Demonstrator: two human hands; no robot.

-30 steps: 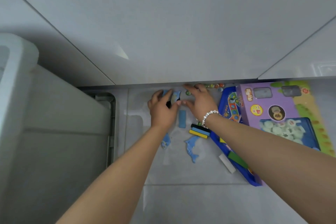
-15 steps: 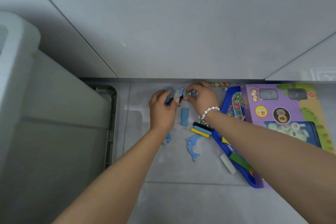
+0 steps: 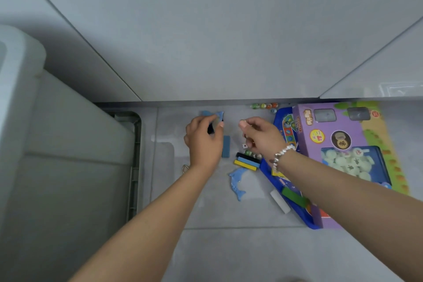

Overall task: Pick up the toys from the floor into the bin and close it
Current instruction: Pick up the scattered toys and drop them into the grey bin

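Head view: on the glossy grey tiled floor [image 3: 229, 247], centre frame, the left hand [image 3: 203, 139] grips flat blue and black toy pieces [image 3: 216, 117], fingers curled round them. The right hand [image 3: 263, 136], a beaded bracelet [image 3: 280, 158] at its wrist, has drawn apart from the left since half a second ago, fingers curled; what it pinches cannot be told. The grey plastic bin [image 3: 68, 144] fills the left of the frame. A matte blue dolphin figure [image 3: 237, 183] lies lower centre, beside a purple cardboard game box [image 3: 332, 135].

Bin [image 3: 68, 155] left — game box [image 3: 343, 144] right, blocks [image 3: 247, 161] between
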